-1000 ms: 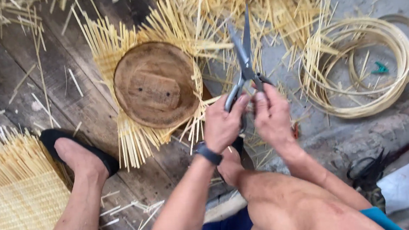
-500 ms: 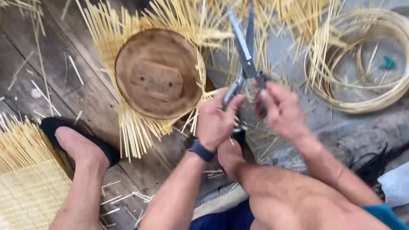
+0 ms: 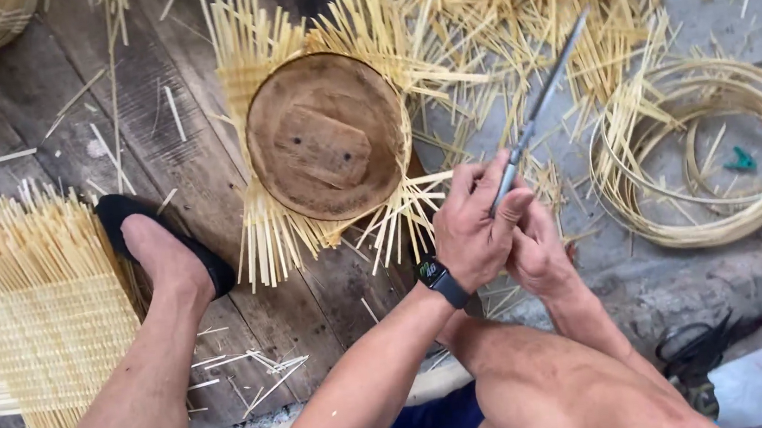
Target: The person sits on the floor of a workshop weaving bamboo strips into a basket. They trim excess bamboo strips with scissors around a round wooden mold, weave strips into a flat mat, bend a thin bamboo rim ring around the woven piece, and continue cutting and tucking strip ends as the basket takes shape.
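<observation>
We are gripping the shears (image 3: 534, 115) with both hands: our left hand (image 3: 474, 228) is wrapping its fingers tightly around the handles, and our right hand (image 3: 534, 255) is closing around them just behind, at about 4 o'clock from the left. The thin grey metal blades are lying shut together and pointing up toward 1 o'clock, over the loose straw-coloured strips (image 3: 566, 10).

We judge we are in the trimming stage of a basket, with the tool lifted clear between cuts. The next move, as we read it, calls for turning the blades back toward 9 o'clock, where the round wooden mould (image 3: 327, 135) is sitting on the half-woven base (image 3: 272, 243), its stiff, flat splints fanning outward unevenly.

At 3 o'clock, smooth coiled hoops (image 3: 720, 153) are lying on the grey ground. At 8 o'clock, a flat woven mat (image 3: 27, 313) is resting beside our foot in a black slipper (image 3: 165, 249) on worn dark planks (image 3: 64, 114).
</observation>
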